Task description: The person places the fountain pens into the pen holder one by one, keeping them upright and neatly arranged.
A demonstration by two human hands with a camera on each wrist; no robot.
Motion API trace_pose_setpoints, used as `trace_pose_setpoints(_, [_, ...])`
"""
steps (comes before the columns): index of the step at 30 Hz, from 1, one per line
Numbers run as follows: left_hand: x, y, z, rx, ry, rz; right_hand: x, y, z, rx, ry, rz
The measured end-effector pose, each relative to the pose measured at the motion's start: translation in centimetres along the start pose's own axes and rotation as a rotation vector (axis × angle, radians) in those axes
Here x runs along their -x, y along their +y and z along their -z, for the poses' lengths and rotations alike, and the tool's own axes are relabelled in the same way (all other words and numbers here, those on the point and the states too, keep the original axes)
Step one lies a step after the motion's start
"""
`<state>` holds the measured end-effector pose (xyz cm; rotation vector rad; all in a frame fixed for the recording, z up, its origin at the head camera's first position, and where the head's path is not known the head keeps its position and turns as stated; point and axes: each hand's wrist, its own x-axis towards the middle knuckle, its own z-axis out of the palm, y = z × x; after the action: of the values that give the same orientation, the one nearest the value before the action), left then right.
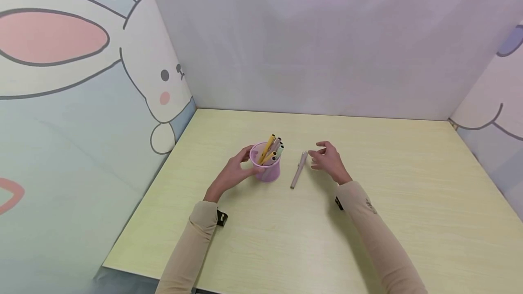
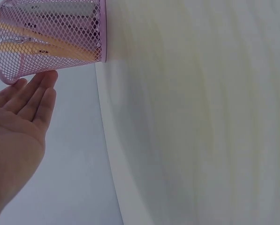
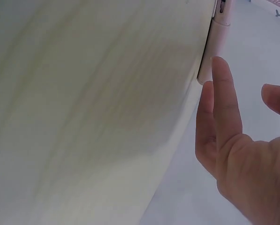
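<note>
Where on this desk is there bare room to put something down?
The table lies bare to the right of the right hand, out to the right wall, and along the near edge between the two sleeves. The back strip by the rear wall is bare too. The middle is crowded: pink mesh cup, left hand, loose pen.
</note>
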<state>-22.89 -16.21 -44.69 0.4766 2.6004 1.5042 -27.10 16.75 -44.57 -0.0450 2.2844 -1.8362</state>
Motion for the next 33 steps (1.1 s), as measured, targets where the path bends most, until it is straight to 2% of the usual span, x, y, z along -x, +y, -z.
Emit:
trace_pose_setpoints(15, [0.1, 0.1, 0.1, 0.0, 0.003, 0.001, -0.2, -0.2, -0.3, 0.008, -0.036, -0.085])
trace_pose_setpoints(28, [0.2, 0.0, 0.1, 0.004, 0.0, -0.002, -0.6, -0.1, -1.3, 0.003, -0.046, -0.118])
trace_pose_setpoints(33, [0.2, 0.1, 0.1, 0.003, -0.002, 0.008, -0.7, -0.3, -1.7, 0.033, -0.05, -0.12])
